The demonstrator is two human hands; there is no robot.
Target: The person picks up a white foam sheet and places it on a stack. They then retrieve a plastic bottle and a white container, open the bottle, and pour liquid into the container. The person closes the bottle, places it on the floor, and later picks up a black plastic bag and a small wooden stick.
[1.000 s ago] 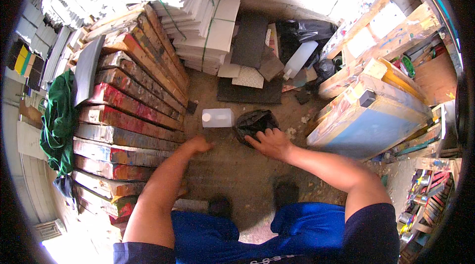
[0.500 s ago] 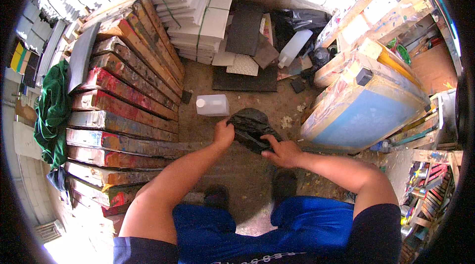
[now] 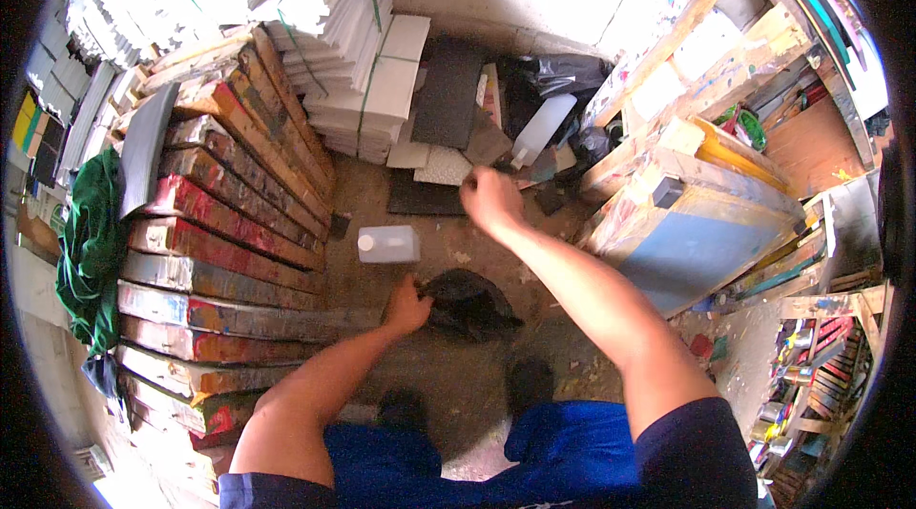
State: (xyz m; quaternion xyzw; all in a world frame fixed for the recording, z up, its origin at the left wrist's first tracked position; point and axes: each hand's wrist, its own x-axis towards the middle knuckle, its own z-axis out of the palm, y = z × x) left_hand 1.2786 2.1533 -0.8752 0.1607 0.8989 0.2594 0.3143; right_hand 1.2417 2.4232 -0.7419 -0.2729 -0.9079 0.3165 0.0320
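A crumpled black plastic bag (image 3: 472,304) hangs low over the floor in front of me, its mouth partly spread. My left hand (image 3: 408,307) is closed on the left edge of this bag. Farther forward, my right hand (image 3: 493,199) is off the bag with its fingers curled in; what they hold, if anything, is hidden. Beside its fingertips are a white textured piece (image 3: 442,166) and a dark flat mat (image 3: 420,199). A whitish plastic jug (image 3: 389,244) lies on the floor just beyond my left hand.
Paint-stained wooden frames (image 3: 224,304) stand in a row at left, with a green cloth (image 3: 88,251) over their ends. Stacked white sheets (image 3: 358,99) rise behind. A pale bottle (image 3: 544,130) lies by black plastic (image 3: 553,77). A blue-faced frame (image 3: 697,247) leans at right.
My right hand has let go of the bag and moved forward to the flat pieces. My left hand keeps its hold on the bag. The whole view has shifted somewhat.
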